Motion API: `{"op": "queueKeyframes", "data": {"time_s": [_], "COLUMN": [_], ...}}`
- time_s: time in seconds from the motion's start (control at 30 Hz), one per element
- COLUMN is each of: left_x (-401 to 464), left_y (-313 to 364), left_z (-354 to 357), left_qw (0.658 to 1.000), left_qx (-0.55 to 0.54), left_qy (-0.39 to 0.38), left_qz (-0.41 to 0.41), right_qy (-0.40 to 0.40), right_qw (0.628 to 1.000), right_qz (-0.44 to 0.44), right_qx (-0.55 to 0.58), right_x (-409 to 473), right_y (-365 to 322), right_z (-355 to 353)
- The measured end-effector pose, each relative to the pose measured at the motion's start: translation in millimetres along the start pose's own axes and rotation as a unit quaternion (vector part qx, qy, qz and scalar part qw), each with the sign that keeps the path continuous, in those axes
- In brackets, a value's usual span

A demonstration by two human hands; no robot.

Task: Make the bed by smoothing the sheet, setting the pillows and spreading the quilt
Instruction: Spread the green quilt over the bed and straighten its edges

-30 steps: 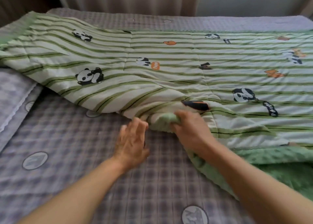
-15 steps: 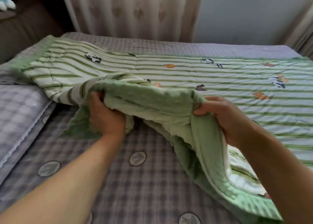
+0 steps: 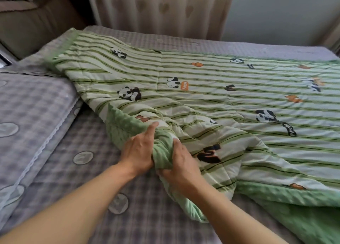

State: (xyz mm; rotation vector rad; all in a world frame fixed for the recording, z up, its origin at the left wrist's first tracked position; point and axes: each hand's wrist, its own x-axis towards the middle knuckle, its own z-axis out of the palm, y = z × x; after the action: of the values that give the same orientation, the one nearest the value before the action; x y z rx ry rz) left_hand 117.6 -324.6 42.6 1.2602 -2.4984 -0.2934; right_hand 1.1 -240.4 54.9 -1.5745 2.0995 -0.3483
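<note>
Bedroom, curtained far wall: bed [image 3: 92, 197] in grey check sheet, quilt partly spread.
Item: green striped panda quilt [image 3: 202, 89], lying over the bed's far and right side, its near-left corner bunched. Your left hand [image 3: 138, 151] and right hand [image 3: 181, 165] meet at that bunch, fingers [image 3: 150, 131] curled round the green fleece backing. Pillow [image 3: 27, 111] lies at the bed's left edge.
</note>
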Motion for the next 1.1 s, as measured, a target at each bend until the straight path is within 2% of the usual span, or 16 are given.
{"op": "queueKeyframes", "data": {"time_s": [0.07,0.13,0.17,0.3,0.4,0.47,0.57,0.7,0.87,0.97,1.1], "left_x": [-9.4,-17.2,-20.9,-25.1,-32.1,-43.5,-68.3,-106.4,-152.6,-176.6,-212.3], "left_y": [-3.9,-14.6,-19.9,-40.3,-53.5,-56.7,-58.8,-77.9,-109.0,-132.0,-167.7], "left_z": [-6.8,-15.9,-21.8,-40.7,-56.6,-73.5,-106.5,-141.5,-178.5,-200.4,-232.4], "left_qw": [0.995,0.978,0.969,0.947,0.929,0.920,0.921,0.915,0.938,0.935,0.930], "left_qx": [0.034,0.095,0.140,0.257,0.303,0.328,0.350,0.375,0.343,0.351,0.361], "left_qy": [-0.091,-0.185,-0.205,-0.190,-0.193,-0.192,-0.157,-0.130,-0.051,-0.046,-0.022], "left_qz": [0.027,0.014,0.003,-0.031,-0.088,-0.096,-0.074,-0.070,-0.024,-0.002,0.069], "right_qy": [0.038,0.041,0.032,0.002,0.032,0.051,0.060,0.022,0.010,-0.002,-0.015], "right_qw": [0.999,0.999,0.998,0.993,0.989,0.988,0.991,0.986,0.977,0.972,0.981], "right_qz": [0.001,-0.023,-0.041,-0.103,-0.123,-0.126,-0.121,-0.145,-0.195,-0.221,-0.169], "right_qx": [0.017,0.022,0.028,0.061,0.081,0.070,-0.005,-0.075,-0.090,-0.084,-0.093], "right_x": [-1.9,-8.6,-14.3,-45.3,-66.6,-76.9,-91.0,-112.2,-127.6,-135.4,-152.2], "right_y": [-5.3,-9.1,-10.6,-15.8,-12.6,-12.5,-25.8,-63.9,-111.4,-141.7,-185.1], "right_z": [3.6,2.0,1.7,-1.1,-9.5,-13.5,-9.8,17.6,52.4,75.0,98.0]}}
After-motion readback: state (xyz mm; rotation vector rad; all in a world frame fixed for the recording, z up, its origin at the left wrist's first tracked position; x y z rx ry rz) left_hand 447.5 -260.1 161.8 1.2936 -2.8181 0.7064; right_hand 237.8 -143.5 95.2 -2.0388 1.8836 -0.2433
